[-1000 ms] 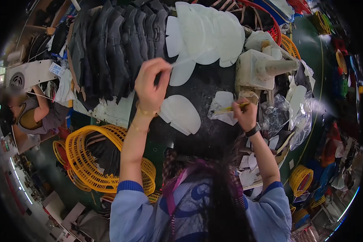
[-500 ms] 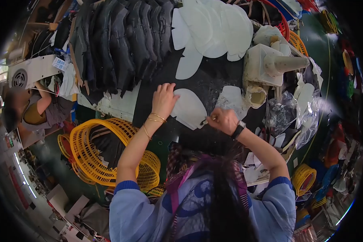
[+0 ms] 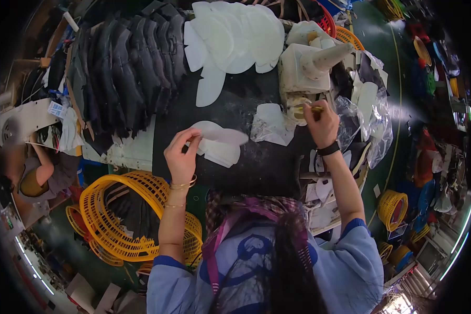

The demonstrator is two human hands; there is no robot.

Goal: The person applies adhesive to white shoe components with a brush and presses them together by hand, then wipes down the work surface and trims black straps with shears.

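Note:
My left hand [image 3: 181,157] pinches the edge of a thin white cut piece [image 3: 230,137] between thumb and fingers. That piece is lifted and blurred over another white piece [image 3: 224,154] lying on the black work surface [image 3: 246,180]. In my right hand [image 3: 323,126] is a small brush [image 3: 315,109] with a yellowish handle. Its tip reaches the round mouth of a stained white plastic container [image 3: 302,65], and the bristles cannot be made out. A smeared white sheet [image 3: 271,121] lies between my hands.
Dark padded pieces [image 3: 128,63] stand in a row at the back left, beside overlapping white pieces [image 3: 240,39]. Yellow baskets [image 3: 91,209] stand below the table's left side. Clear plastic bags [image 3: 379,141] lie at the right. Another person [image 3: 42,165] sits far left.
The brush has moved from the white piece's lower edge up and right to the container's mouth. My left hand, earlier resting on the white piece, now pinches and lifts one. The view has shifted.

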